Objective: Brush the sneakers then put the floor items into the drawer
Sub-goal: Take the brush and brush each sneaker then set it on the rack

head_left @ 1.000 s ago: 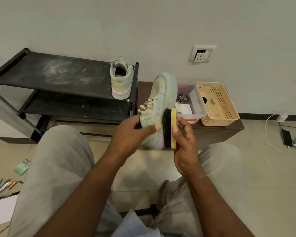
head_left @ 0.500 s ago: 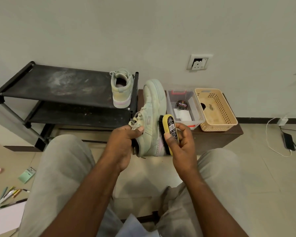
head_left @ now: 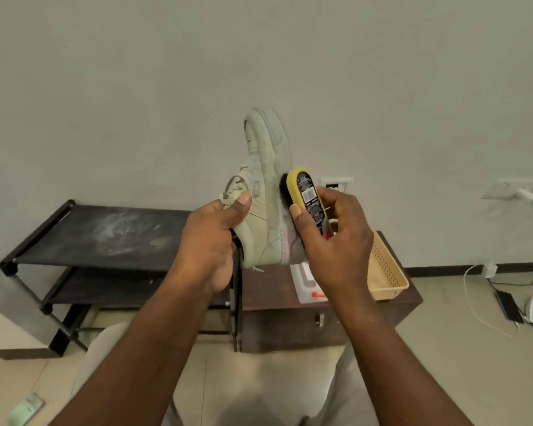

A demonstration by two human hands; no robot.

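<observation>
Sneaker (head_left: 266,192), pale green suede with a pink heel patch, is held up in mid-air before the wall, above the right end of the shoe rack (head_left: 105,232). Its long axis stands nearly upright: toe at the top, heel at the bottom, laces facing left, sole edge facing right. A small pink tag on its side is too small to read.

The left hand (head_left: 210,241) has its grip closed round the collar, thumb pressed on the side below the laces. The right hand (head_left: 336,241) grips a yellow-backed brush (head_left: 305,192), thumb and fingers curled round its edges, dark bristles against the sneaker's right side. The brush's back carries a black label with white print and a barcode block; the words cannot be made out.

Below, a brown cabinet (head_left: 290,327) with a metal knob on its front stands just beside the black two-tier rack. On its top surface sit a clear box (head_left: 308,284) and a tan perforated basket (head_left: 385,272).

The wall is plain and pale, with a white socket (head_left: 336,184) behind the brush. On the beige tiled floor lie a white cable (head_left: 474,302) at the right and a green packet (head_left: 25,410) at the lower left.
</observation>
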